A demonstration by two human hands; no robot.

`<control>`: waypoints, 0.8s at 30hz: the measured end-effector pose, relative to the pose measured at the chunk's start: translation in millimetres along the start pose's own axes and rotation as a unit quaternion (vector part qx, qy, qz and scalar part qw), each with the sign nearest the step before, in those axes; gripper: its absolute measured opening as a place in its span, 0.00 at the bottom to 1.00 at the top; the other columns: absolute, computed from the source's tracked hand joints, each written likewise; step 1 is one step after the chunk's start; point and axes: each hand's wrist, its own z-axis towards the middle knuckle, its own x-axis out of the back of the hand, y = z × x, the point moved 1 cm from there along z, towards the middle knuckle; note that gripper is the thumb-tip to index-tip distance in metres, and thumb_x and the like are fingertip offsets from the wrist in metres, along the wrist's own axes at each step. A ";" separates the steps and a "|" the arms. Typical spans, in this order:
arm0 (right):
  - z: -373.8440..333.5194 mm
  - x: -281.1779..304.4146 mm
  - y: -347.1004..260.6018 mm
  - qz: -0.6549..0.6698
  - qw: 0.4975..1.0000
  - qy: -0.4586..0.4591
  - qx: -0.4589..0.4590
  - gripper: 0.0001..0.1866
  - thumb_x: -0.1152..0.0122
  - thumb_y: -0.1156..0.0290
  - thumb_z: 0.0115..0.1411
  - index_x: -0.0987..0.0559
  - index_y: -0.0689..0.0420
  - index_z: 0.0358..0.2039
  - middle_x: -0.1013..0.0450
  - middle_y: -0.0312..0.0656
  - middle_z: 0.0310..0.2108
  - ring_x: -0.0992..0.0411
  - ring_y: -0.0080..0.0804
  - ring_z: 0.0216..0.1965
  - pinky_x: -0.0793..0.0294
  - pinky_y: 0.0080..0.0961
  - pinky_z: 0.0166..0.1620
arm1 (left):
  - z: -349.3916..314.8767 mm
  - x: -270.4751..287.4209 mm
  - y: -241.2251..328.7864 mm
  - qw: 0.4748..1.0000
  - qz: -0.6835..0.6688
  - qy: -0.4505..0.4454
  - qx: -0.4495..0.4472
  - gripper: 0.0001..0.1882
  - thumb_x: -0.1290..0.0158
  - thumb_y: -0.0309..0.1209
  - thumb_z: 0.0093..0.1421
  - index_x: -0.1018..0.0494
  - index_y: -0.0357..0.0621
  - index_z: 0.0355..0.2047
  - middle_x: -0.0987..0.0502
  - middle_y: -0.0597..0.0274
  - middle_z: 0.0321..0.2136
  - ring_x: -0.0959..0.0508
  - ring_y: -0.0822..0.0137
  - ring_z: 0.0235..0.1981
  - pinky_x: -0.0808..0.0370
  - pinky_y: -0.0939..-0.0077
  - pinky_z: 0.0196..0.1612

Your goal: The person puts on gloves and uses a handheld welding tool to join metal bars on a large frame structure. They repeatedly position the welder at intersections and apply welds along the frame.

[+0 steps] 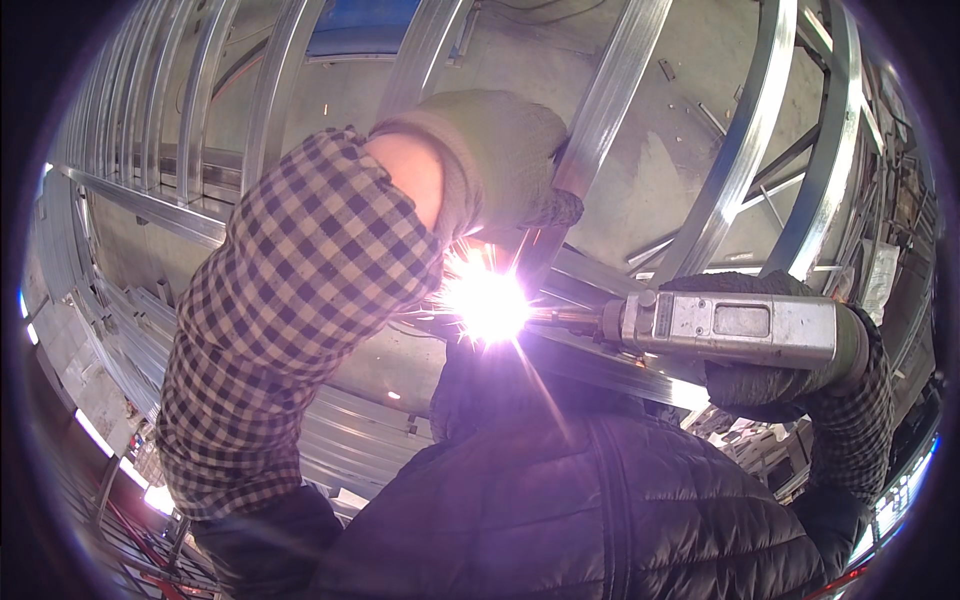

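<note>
A bright flash with sparks (487,303) burns in the middle, hiding the metal joint behind it. My right hand (760,385), in a dark grey glove, is wrapped round a silver handheld welding torch (742,318), whose nozzle (565,316) points left into the flash. Just above the glare, my left hand (505,155), in a grey-green glove, is closed against the lower end of a shiny square metal tube (612,95); its fingertips are partly hidden. Bare wrist shows between this glove and the checked sleeve (310,250).
Several parallel metal tubes (270,90) run away from me, joined to a cross rail (150,207) at the left. More tubes (740,140) stand at the right. Below the frame is a concrete floor (540,60) with scraps and a blue object (362,25). Stacked metal profiles (355,435) lie at lower left.
</note>
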 end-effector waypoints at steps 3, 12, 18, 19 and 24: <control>1.1 -1.2 0.2 -0.002 1.000 -0.005 0.002 0.29 0.23 0.62 0.63 0.21 0.65 0.59 0.17 0.50 0.45 0.16 0.40 0.41 0.15 0.33 0.45 | -10.6 -9.0 -4.8 0.997 -0.019 0.072 -0.013 0.34 0.36 0.52 0.63 0.22 0.39 0.60 0.14 0.50 0.40 0.14 0.52 0.41 0.19 0.60 0.48; -0.4 2.7 0.9 0.005 1.000 -0.002 0.006 0.30 0.23 0.62 0.62 0.21 0.64 0.59 0.17 0.49 0.45 0.17 0.39 0.41 0.16 0.32 0.45 | -71.7 -28.9 -90.4 0.824 -0.327 0.462 0.012 0.20 0.39 0.34 0.72 0.21 0.37 0.60 0.22 0.75 0.32 0.27 0.82 0.32 0.29 0.85 0.35; -0.4 2.2 3.0 0.013 1.000 -0.003 0.003 0.30 0.23 0.62 0.62 0.21 0.64 0.59 0.16 0.48 0.45 0.17 0.38 0.41 0.16 0.32 0.45 | -112.1 -61.6 -151.1 0.718 -0.330 0.578 0.205 0.20 0.40 0.42 0.72 0.17 0.39 0.55 0.17 0.66 0.39 0.22 0.76 0.38 0.24 0.79 0.44; -0.4 2.6 3.1 0.014 1.000 -0.003 0.002 0.30 0.23 0.62 0.62 0.21 0.64 0.59 0.16 0.48 0.45 0.17 0.38 0.41 0.16 0.32 0.45 | -114.5 -65.2 -156.5 0.710 -0.317 0.589 0.219 0.21 0.40 0.42 0.72 0.17 0.39 0.55 0.16 0.65 0.41 0.21 0.75 0.41 0.24 0.78 0.48; 0.0 3.6 1.8 0.020 1.000 -0.007 -0.001 0.31 0.22 0.62 0.62 0.22 0.64 0.60 0.16 0.48 0.44 0.17 0.38 0.40 0.16 0.31 0.45 | -110.5 -78.4 -166.7 0.694 -0.310 0.620 0.194 0.22 0.41 0.43 0.72 0.17 0.37 0.54 0.14 0.61 0.47 0.19 0.72 0.49 0.24 0.76 0.57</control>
